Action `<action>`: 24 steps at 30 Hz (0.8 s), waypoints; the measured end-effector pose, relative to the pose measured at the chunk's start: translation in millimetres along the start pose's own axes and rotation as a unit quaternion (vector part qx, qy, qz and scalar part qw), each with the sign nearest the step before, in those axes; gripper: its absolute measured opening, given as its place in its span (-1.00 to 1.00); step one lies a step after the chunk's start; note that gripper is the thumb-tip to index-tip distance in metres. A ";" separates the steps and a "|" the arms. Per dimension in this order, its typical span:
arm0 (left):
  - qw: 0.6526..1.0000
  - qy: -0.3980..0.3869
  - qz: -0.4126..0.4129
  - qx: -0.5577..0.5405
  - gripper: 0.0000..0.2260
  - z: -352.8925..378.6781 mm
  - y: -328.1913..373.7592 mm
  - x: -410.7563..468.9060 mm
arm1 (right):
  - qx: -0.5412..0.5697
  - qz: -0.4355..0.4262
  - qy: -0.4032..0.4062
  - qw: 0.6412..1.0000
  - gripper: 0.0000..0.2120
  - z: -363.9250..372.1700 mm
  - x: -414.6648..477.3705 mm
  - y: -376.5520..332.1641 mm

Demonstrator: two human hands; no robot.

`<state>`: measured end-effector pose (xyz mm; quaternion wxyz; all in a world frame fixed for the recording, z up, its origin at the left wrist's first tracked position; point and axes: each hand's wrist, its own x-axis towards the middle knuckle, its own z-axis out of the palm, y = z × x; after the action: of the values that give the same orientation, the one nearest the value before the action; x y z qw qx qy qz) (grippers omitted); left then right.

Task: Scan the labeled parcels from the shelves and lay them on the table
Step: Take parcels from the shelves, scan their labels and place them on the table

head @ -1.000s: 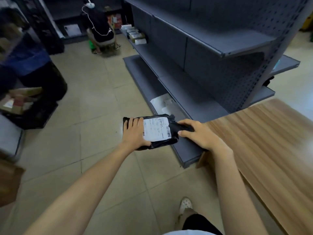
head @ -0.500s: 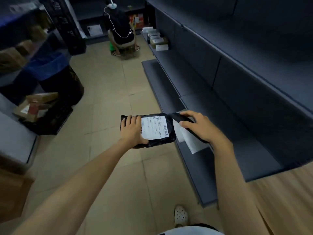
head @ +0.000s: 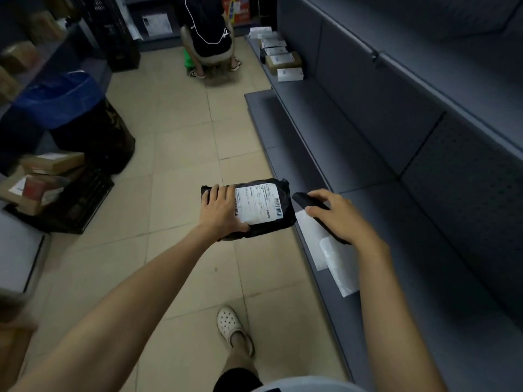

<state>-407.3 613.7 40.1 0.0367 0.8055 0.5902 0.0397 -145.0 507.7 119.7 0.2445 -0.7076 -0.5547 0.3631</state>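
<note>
Head view: a black parcel (head: 286, 199) is held above the tiled floor (head: 175, 142), just beside the front edge of the lowest shelf (head: 396, 250). It is clasped at its left end by the left grip (head: 219, 212), with the fingers curled over the far edge and the thumb along the near one. Its white label (head: 257, 203) is turned upward; a barcode can be seen, but the print is too small to be read. The right grip (head: 342, 219) is wrapped round a dark handheld device (head: 307, 200), whose tip is aimed at the parcel's right end; most of its body is hidden under the fingers, so its kind cannot be told. A white parcel (head: 336, 258) lies on the shelf, partly covered by the right wrist. Further parcels (head: 280, 59) are lined up on the shelf's far end. A crouching person (head: 209, 29) is cut off by the top edge. At the left, cardboard boxes (head: 51, 165) on a black crate (head: 70, 205) are blurred.
</note>
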 end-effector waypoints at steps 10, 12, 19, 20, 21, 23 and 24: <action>0.998 0.040 0.027 -0.039 -0.08 -40.0 -166.7 247.6 | 0.009 0.008 0.048 0.999 -0.59 31.1 232.4 -138.8; 0.998 0.037 0.033 -0.030 -0.07 -43.8 -191.9 296.0 | 0.018 0.018 0.045 0.999 -0.60 38.4 271.4 -152.1; 0.997 -0.027 0.072 -0.022 -0.04 -11.1 -207.9 440.5 | 0.036 0.051 0.055 0.997 -0.59 40.3 405.5 -160.6; 0.996 -0.035 0.080 -0.020 -0.03 -3.6 -206.1 460.9 | 0.039 0.055 0.058 0.996 -0.58 36.0 427.8 -159.3; 0.995 -0.043 0.087 -0.017 -0.03 2.6 -204.2 482.8 | 0.040 0.061 0.060 0.996 -0.58 30.8 451.9 -156.8; 0.994 -0.054 0.096 -0.014 -0.02 11.0 -203.1 532.5 | 0.043 0.070 0.062 0.995 -0.58 16.9 504.7 -155.0; 0.994 -0.054 0.098 -0.014 -0.02 14.0 -203.6 560.5 | 0.046 0.071 0.067 0.994 -0.58 8.5 533.1 -155.5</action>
<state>-430.5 1209.2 16.2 0.0757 0.8598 0.5050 0.0076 -181.6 1061.5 101.6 0.2865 -0.7561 -0.4681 0.3565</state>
